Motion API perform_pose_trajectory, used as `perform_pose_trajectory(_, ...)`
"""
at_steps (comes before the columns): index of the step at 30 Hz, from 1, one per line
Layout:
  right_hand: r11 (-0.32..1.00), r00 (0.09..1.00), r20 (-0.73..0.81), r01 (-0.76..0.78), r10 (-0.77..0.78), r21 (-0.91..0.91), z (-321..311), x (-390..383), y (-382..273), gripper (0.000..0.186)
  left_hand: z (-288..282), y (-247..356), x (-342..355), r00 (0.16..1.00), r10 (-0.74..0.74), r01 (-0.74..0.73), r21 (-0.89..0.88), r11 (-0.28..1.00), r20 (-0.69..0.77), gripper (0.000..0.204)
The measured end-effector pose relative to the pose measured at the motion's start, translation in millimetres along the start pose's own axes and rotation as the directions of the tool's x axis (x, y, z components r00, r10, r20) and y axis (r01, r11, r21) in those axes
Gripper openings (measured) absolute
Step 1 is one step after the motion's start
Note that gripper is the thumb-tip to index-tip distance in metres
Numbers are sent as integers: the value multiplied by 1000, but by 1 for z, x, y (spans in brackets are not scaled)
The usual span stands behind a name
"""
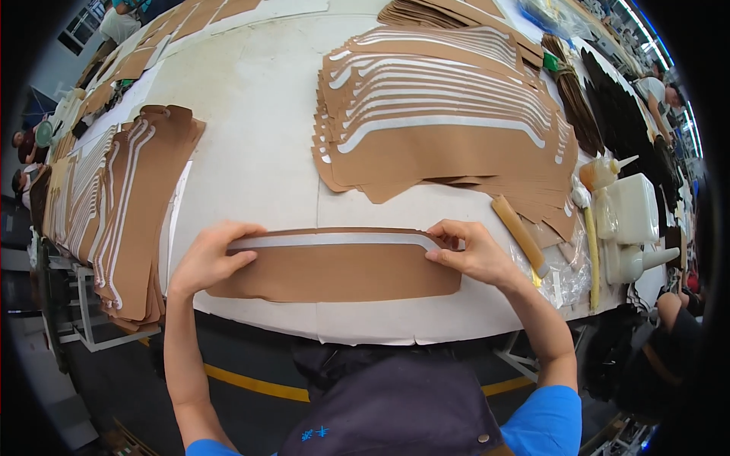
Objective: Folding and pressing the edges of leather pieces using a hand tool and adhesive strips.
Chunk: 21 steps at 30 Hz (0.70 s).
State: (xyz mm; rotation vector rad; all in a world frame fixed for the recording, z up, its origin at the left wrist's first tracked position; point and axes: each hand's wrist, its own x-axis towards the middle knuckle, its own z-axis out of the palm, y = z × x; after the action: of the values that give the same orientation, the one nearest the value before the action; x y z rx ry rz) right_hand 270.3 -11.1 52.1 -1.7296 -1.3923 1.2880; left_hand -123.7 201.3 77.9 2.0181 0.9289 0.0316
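Observation:
A flat brown panel (342, 275), perhaps leather, lies near the table's front edge, its long side running left to right. A white strip (327, 241) follows its far edge and bends down at the right end. My left hand (209, 254) grips the upper left corner, thumb on the face and fingers over the far edge. At the upper right corner, my right hand (477, 251) pinches the edge between thumb and fingers. What the fingertips press underneath is hidden.
Overlapping brown panels with white strips (449, 144) fan across the far right. Another such stack (144, 205) lies at the left edge. Right of my hand are a tan rod (518, 234), a yellow-handled brush (591, 251), white squeeze bottles (635, 209) and clear plastic (563, 277).

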Motion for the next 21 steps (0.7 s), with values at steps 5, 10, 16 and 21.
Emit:
perform_pose_trajectory(5,991,973,-199,126,-116,37,29,-6,-5,29,87,87,76,871,482,-489,73,869,96,49)
perform_pose_trajectory(10,993,976,-200,95,-81,62,9,-29,22,28,137,106,111,822,530,-541,-5,841,206,34)
perform_pose_trajectory(16,973,963,-213,123,-165,-195,7,-34,26,12,147,112,114,816,537,-560,57,827,214,14)
perform_pose_trajectory(21,908,911,-258,220,-322,-358,22,-24,34,5,159,104,129,744,646,-663,72,745,171,9)
